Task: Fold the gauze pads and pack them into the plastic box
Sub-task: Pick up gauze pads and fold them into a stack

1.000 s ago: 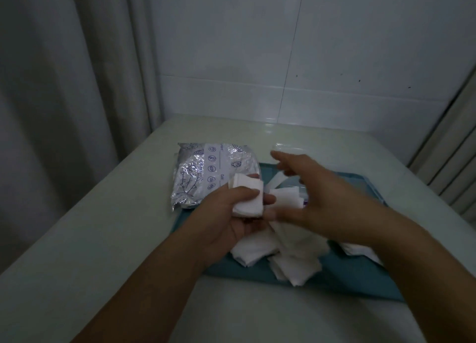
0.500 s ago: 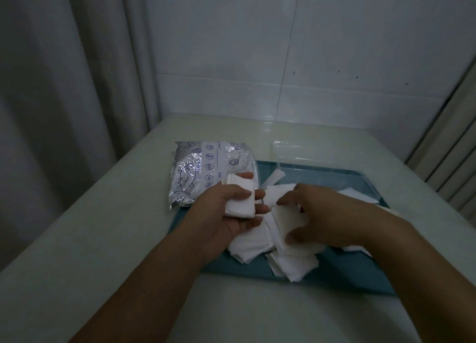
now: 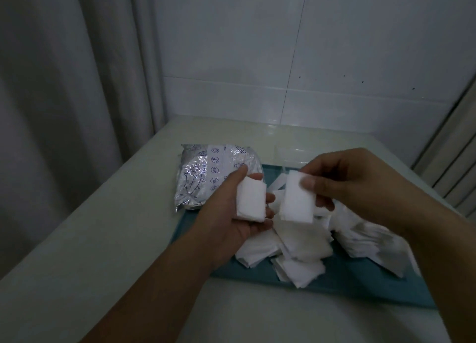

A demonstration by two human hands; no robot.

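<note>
My left hand [image 3: 239, 208] grips a folded gauze stack [image 3: 251, 201] while my right hand [image 3: 345, 185] pinches a single gauze pad [image 3: 296, 201] above the loose pads [image 3: 301, 247] heaped on the blue tray [image 3: 360, 288], near the table's [image 3: 103, 239] far edge.

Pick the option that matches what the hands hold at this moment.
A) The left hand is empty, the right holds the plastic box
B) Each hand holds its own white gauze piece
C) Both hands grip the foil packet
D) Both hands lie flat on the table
B: the left hand holds a folded gauze stack, and the right hand pinches a separate gauze pad above the blue tray.
</note>
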